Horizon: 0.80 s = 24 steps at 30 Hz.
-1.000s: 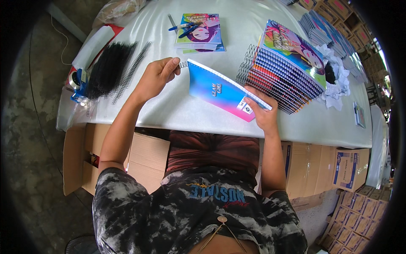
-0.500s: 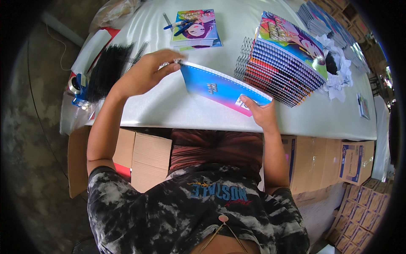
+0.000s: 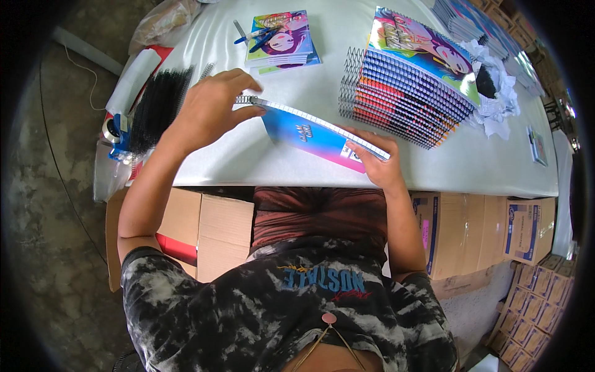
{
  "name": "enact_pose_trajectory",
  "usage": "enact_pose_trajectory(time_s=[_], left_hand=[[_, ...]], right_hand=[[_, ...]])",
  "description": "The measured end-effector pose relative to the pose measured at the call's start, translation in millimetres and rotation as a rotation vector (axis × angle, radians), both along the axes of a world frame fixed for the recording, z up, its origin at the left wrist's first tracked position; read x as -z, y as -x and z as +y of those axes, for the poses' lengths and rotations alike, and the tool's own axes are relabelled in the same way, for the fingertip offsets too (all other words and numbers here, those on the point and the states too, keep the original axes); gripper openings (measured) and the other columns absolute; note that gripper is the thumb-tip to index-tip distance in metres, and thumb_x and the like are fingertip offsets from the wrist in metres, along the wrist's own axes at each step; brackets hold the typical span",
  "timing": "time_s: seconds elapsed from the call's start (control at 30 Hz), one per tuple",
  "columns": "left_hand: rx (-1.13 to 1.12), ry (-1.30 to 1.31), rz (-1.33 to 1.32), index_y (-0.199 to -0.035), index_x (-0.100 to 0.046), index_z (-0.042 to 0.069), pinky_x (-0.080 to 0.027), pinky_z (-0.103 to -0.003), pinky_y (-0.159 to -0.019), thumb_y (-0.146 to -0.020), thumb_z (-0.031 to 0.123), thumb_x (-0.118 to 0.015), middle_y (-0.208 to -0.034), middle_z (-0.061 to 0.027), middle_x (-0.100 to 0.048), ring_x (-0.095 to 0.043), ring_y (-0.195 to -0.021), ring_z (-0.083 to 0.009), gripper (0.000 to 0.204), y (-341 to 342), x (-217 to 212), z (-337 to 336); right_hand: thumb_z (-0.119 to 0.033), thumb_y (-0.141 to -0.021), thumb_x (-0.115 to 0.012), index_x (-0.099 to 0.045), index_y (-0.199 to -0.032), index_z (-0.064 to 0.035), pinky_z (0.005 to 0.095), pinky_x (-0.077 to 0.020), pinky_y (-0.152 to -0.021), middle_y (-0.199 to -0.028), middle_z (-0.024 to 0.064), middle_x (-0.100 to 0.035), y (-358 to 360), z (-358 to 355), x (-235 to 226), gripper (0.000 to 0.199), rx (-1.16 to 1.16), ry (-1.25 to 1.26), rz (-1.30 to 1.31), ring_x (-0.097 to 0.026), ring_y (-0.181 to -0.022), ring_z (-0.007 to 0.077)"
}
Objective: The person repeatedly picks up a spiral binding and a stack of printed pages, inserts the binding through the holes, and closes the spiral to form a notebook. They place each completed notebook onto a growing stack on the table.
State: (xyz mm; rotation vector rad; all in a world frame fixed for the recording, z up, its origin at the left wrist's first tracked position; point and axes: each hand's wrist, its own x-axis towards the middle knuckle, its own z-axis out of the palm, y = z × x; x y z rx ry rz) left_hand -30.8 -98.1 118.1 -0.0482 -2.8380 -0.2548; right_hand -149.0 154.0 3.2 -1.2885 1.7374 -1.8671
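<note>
A blue and pink notebook is held tilted above the table, its punched edge facing up. My right hand grips its right end, thumb on the cover and fingers behind. At the other end, my left hand has its thumb and fingers around a dark spiral coil, which meets the corner of the punched edge. How far the coil runs into the holes is too small to tell. Beyond my right hand stands a tall stack of spiral-bound notebooks with bright illustrated covers.
Loose black coils lie in a heap on the left of the white-covered table, beside a blue tape dispenser. Pens rest on a small notebook pile. Crumpled white paper sits at the right. Cardboard boxes stand below.
The notebook's punched edge has turned more upward, and my right fingers now show behind it. My left hand has shifted slightly left and down, leaving the coil in plainer sight.
</note>
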Motion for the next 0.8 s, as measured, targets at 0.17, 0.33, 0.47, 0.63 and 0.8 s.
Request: enact_pose_trajectory(time_s=[0.17,0.33,0.47,0.63,0.8], left_hand=[[0.049,0.112,-0.066,-0.078,-0.06,0.005,-0.041,-0.033,-0.072,-0.07,0.015,-0.071,-0.08,-0.0045,-0.062,-0.058,-0.077,-0.0227,0.017,-3.7,-14.9,5.4],[0.023,0.205,-0.006,-0.076,-0.059,0.006,-0.04,-0.032,-0.07,-0.069,0.015,-0.071,-0.079,-0.0028,-0.061,-0.058,-0.077,-0.0217,0.017,-4.3,-10.1,15.2],[0.073,0.28,0.089,-0.08,-0.058,0.007,-0.04,-0.033,-0.074,-0.069,0.015,-0.071,-0.079,-0.004,-0.061,-0.057,-0.078,-0.0229,0.019,-4.2,-7.5,11.6],[0.077,0.219,-0.129,-0.088,-0.06,0.006,-0.04,-0.033,-0.081,-0.072,0.016,-0.069,-0.081,-0.0056,-0.062,-0.057,-0.08,-0.0238,0.021,-3.6,-15.3,-2.7],[0.134,0.206,-0.044,-0.093,-0.062,0.007,-0.039,-0.033,-0.081,-0.074,0.018,-0.069,-0.081,-0.0061,-0.063,-0.057,-0.079,-0.0228,0.023,-8.1,-8.3,-5.1]], right_hand=[[0.01,-0.077,-0.056,-0.062,-0.11,-0.0018,0.0276,-0.0486,-0.082,-0.107,0.012,-0.064,-0.4,0.3,1.7,0.036,-0.02,0.036,0.061,-0.062,-0.094,0.0176],[0.011,-0.075,-0.056,-0.061,-0.11,-0.0013,0.0272,-0.0487,-0.08,-0.106,0.0113,-0.064,-4.2,-3.7,0.3,0.038,-0.021,0.019,0.116,-0.063,-0.092,0.0167],[0.009,-0.077,-0.056,-0.062,-0.11,-0.001,0.0251,-0.0482,-0.077,-0.105,0.0104,-0.065,-6.9,-3.8,-2.4,0.035,0.007,0.01,0.057,-0.062,-0.087,0.014],[0.008,-0.079,-0.055,-0.062,-0.11,-0.0017,0.0238,-0.0479,-0.074,-0.103,0.0095,-0.066,-7.4,-4.5,-2.5,0.033,0.008,-0.003,0.005,-0.06,-0.083,0.0112],[0.009,-0.078,-0.055,-0.062,-0.11,-0.0026,0.0238,-0.0479,-0.073,-0.104,0.0094,-0.066,-6.2,-8.3,4.8,0.035,0.014,0.056,0.077,-0.06,-0.081,0.0108]])
